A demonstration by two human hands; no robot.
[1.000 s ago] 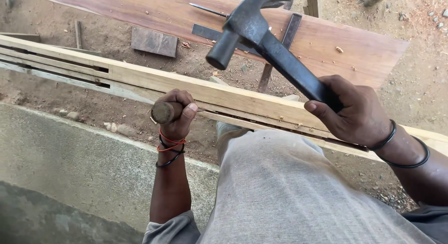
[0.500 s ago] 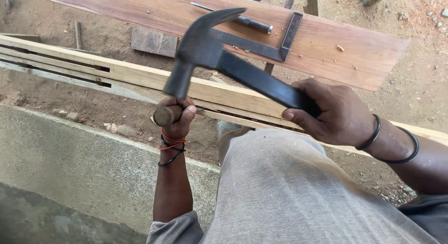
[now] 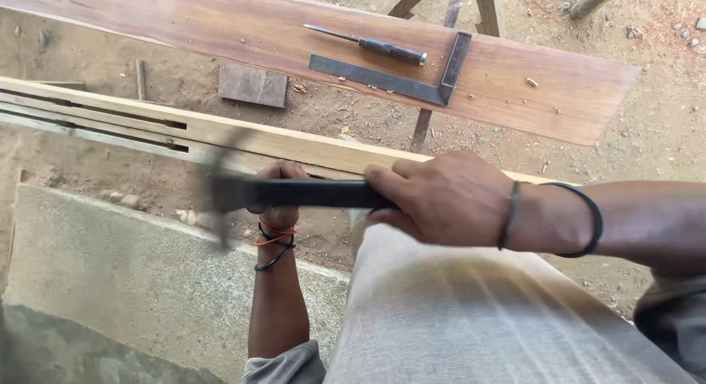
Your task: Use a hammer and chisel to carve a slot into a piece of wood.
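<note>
My right hand (image 3: pixel 441 196) grips the black shaft of a claw hammer (image 3: pixel 309 194), which lies level across the view with its blurred head low at the left. My left hand (image 3: pixel 283 172) is fisted just behind the shaft, against a long pale wooden frame (image 3: pixel 147 123) with slots cut in it. The fist is closed around a round wooden tool handle, which the hammer hides at this moment. Red and black bands circle the left wrist and black bands the right.
A dark reddish plank (image 3: pixel 220 24) lies across the back, bearing a metal try square (image 3: pixel 397 79) and a black-handled screwdriver-like tool (image 3: pixel 375 47). A small wood block (image 3: pixel 252 85) sits on the dirt. A concrete slab (image 3: pixel 110 281) runs below; my grey-trousered leg (image 3: pixel 478 318) fills the bottom right.
The hammer has swung down from raised over the plank to level at my left fist. My right hand moved down and left with it. The left hand stayed put.
</note>
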